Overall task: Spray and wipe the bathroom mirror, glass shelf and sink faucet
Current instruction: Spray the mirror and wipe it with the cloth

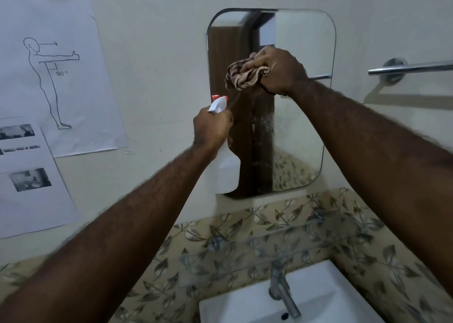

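Note:
A rounded rectangular mirror (301,126) hangs on the wall ahead, with spray droplets on its middle. My left hand (212,129) grips the neck of a white spray bottle (228,168) with an orange nozzle, held in front of the mirror's lower left part. My right hand (277,69) holds a bunched brown checked cloth (241,76) against the mirror's upper middle. Below the mirror a glass shelf (269,244) juts from the leaf-patterned tiles. A chrome faucet (282,291) stands over the white sink (326,295) at the bottom.
A chrome towel bar (411,68) is fixed to the wall right of the mirror. Paper sheets (49,77) with a posture drawing and small photos are taped to the wall at the left.

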